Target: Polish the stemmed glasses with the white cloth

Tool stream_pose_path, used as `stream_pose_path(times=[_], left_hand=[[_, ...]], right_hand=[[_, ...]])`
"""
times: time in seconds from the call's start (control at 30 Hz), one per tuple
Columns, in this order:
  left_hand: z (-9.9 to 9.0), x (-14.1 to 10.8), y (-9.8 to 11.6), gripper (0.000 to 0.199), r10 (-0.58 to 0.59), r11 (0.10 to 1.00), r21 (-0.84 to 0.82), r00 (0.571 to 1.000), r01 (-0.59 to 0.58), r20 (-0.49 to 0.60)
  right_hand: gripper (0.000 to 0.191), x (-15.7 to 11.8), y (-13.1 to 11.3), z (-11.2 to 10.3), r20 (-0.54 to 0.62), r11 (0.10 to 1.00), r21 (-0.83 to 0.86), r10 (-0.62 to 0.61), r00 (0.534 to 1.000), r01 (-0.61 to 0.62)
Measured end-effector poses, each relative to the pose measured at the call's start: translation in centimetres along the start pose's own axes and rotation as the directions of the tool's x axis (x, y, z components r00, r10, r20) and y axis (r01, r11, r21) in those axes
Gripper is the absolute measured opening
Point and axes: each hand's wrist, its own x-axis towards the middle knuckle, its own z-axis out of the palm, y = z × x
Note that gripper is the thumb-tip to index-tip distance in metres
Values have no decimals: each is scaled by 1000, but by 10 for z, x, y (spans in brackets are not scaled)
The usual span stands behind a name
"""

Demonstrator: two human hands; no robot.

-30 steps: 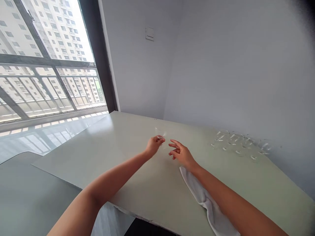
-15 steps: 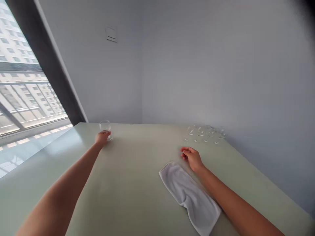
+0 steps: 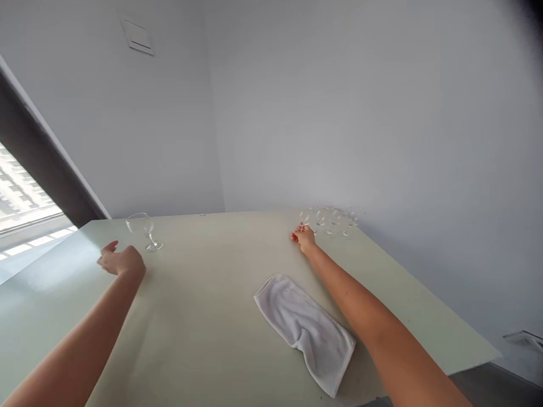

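Note:
A stemmed glass stands upright at the far left of the table. My left hand is just in front of it and to its left, empty, with the fingers apart. At the far right, several clear stemmed glasses stand close together. My right hand has its fingers closed around the lower part of the leftmost glass of that group. A folded grey-white cloth lies in front, left of my right forearm.
The pale green table reaches back to grey walls that meet in a corner. A window with a dark frame is at the left. A wall switch is high on the left wall.
My left hand has let go of the left glass and moved back from it. My right hand has reached forward to the group of glasses and taken hold of one. The view has turned right.

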Motion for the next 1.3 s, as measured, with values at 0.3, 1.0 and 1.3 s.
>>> stream_pose_path(times=[0.3, 1.0, 1.3], left_hand=[[30, -135, 87, 33, 49, 949, -311, 948, 54, 314], [-11, -13, -46, 26, -130, 845, -499, 978, 195, 162], [4, -10, -56, 24, -119, 906, -384, 977, 179, 175]], right_hand=[[32, -104, -11, 71, 421, 1000, -8, -21, 907, 26], [26, -145, -13, -11, 469, 993, -99, -11, 883, 65], [24, -109, -7, -36, 285, 999, 12, -39, 958, 37]])
